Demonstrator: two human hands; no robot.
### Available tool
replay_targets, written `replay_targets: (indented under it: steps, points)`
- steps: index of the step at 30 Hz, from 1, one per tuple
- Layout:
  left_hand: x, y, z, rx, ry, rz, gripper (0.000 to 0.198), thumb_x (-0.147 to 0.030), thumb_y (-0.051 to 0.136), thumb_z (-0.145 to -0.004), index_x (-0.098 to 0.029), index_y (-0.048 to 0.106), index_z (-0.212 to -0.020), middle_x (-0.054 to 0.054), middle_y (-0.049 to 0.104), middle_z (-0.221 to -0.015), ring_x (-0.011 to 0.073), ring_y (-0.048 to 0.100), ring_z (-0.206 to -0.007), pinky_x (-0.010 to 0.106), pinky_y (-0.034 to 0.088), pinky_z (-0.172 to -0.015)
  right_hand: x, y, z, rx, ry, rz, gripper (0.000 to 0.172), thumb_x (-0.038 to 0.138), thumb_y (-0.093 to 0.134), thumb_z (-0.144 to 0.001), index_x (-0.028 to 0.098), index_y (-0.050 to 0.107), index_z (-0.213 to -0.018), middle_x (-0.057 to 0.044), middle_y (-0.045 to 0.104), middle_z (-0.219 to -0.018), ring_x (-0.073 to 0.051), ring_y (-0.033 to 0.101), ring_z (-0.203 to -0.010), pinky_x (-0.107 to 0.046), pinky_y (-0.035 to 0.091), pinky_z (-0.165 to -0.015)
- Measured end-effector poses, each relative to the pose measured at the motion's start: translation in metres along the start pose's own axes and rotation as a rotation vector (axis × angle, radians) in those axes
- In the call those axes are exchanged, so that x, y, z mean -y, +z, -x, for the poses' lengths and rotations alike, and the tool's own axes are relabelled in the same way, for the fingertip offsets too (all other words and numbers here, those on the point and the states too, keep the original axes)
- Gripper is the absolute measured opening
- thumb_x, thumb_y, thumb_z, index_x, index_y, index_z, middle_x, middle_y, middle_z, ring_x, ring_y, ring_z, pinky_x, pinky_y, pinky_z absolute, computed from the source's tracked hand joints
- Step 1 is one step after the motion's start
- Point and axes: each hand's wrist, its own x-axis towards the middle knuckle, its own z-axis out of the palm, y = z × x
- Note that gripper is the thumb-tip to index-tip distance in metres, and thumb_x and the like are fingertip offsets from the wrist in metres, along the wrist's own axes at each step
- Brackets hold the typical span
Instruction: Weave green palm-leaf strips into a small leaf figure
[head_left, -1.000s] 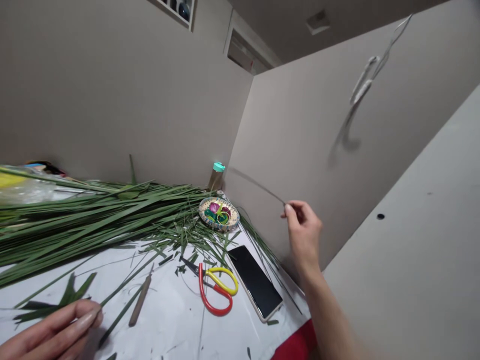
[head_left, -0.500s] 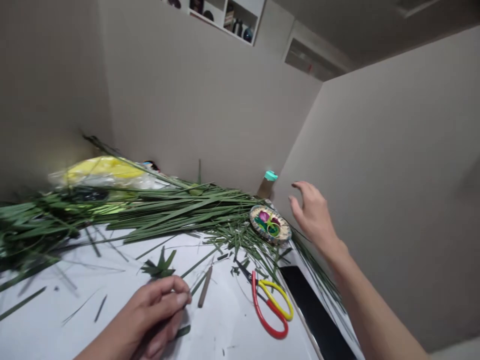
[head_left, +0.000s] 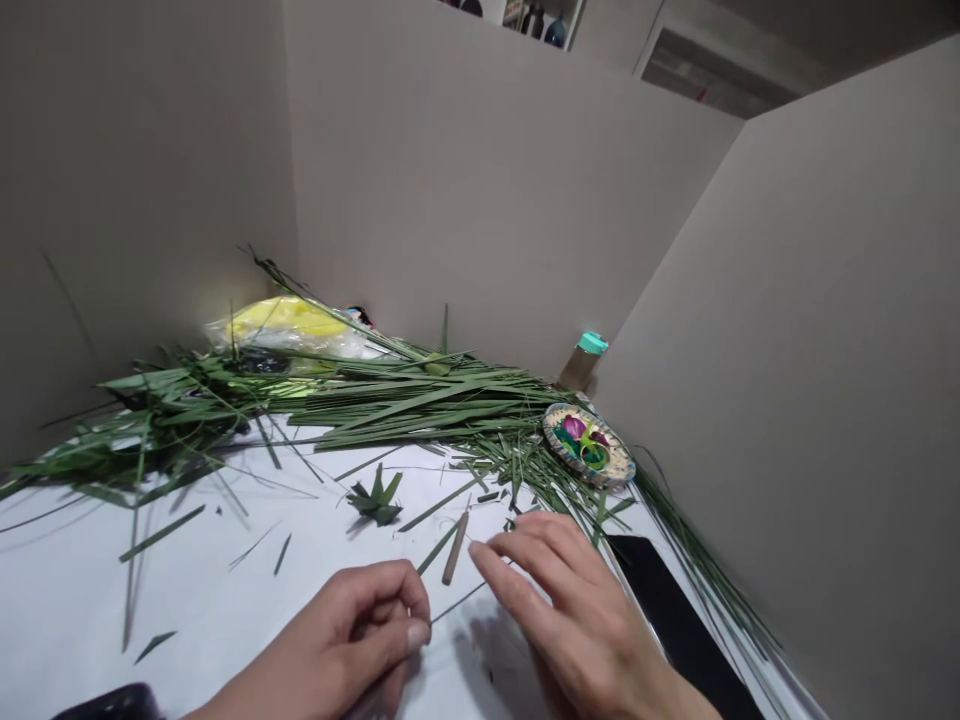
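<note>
My left hand (head_left: 352,640) rests low on the white table (head_left: 90,600), its fingers curled and thumb pressed to the fingertips in a pinch over a thin green strip. My right hand (head_left: 570,610) hovers just to its right with fingers stretched out and apart, holding nothing. A brown stick tool (head_left: 455,547) lies just beyond the fingertips of both hands. A small folded green leaf piece (head_left: 375,498) sits further back. A long pile of green leaves (head_left: 360,400) stretches across the table's far side.
A round woven dish (head_left: 589,445) with coloured bits stands at the right, a teal-capped bottle (head_left: 583,360) behind it. A black phone (head_left: 675,620) lies by my right hand. A yellow plastic bag (head_left: 289,325) sits at the back. Grey partition walls enclose the table.
My right hand has come down from the wall side to the table beside my left hand and opened. The view has swung left; the scissors are hidden now.
</note>
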Motion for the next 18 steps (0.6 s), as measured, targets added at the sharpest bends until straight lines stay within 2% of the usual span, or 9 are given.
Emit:
replay_targets:
  steps: [2, 6, 9, 12, 16, 18]
  points:
    - [-0.005, -0.001, 0.002, -0.009, 0.013, -0.034, 0.039, -0.059, 0.068, -0.084, -0.022, 0.059, -0.079, -0.006, 0.054, -0.055, 0.0077, 0.030, -0.043, 0.024, 0.017, -0.040, 0.008, 0.006, -0.003, -0.002, -0.022, 0.000, 0.043, 0.010, 0.026, -0.112, 0.005, 0.068, -0.121, -0.011, 0.075, -0.095, -0.023, 0.063, -0.089, -0.040, 0.051, -0.091]
    - [-0.017, -0.006, 0.003, -0.009, 0.034, -0.092, 0.036, -0.055, 0.068, -0.085, -0.021, 0.061, -0.078, -0.004, 0.059, -0.059, 0.0087, 0.036, -0.045, 0.024, 0.024, -0.043, 0.013, 0.012, -0.003, 0.012, -0.084, 0.009, 0.040, 0.006, 0.030, -0.109, 0.002, 0.068, -0.120, -0.006, 0.069, -0.077, -0.021, 0.054, -0.068, -0.038, 0.045, -0.067]
    - [-0.025, -0.017, 0.003, -0.056, 0.016, -0.094, 0.036, -0.055, 0.071, -0.083, -0.021, 0.061, -0.080, -0.005, 0.060, -0.060, 0.0080, 0.036, -0.045, 0.023, 0.024, -0.044, -0.001, -0.001, 0.005, 0.037, -0.008, 0.034, 0.036, 0.005, 0.034, -0.109, 0.003, 0.070, -0.110, -0.009, 0.070, -0.084, -0.020, 0.053, -0.074, -0.038, 0.042, -0.072]
    - [-0.032, -0.027, 0.005, -0.102, 0.004, -0.100, 0.035, -0.053, 0.074, -0.081, -0.020, 0.062, -0.078, -0.006, 0.059, -0.058, 0.0071, 0.036, -0.046, 0.020, 0.023, -0.044, -0.014, -0.012, 0.010, 0.040, 0.068, 0.063, 0.037, 0.003, 0.033, -0.109, 0.003, 0.070, -0.107, -0.012, 0.070, -0.088, -0.021, 0.051, -0.078, -0.038, 0.040, -0.075]
    - [-0.034, -0.024, 0.004, -0.093, -0.028, -0.109, 0.037, -0.055, 0.073, -0.081, -0.022, 0.059, -0.073, -0.006, 0.058, -0.051, 0.0064, 0.032, -0.039, 0.021, 0.019, -0.040, -0.006, -0.002, 0.006, 0.067, 0.080, 0.068, 0.037, 0.004, 0.034, -0.109, 0.002, 0.071, -0.108, -0.012, 0.070, -0.089, -0.023, 0.052, -0.080, -0.040, 0.041, -0.077]
    - [-0.029, -0.017, 0.003, -0.060, -0.039, -0.111, 0.039, -0.058, 0.072, -0.081, -0.022, 0.058, -0.072, -0.005, 0.058, -0.050, 0.0065, 0.032, -0.037, 0.021, 0.019, -0.039, 0.005, 0.010, 0.002, 0.088, 0.041, 0.055, 0.038, 0.006, 0.034, -0.109, 0.005, 0.072, -0.103, -0.009, 0.067, -0.082, -0.023, 0.051, -0.075, -0.039, 0.040, -0.071]
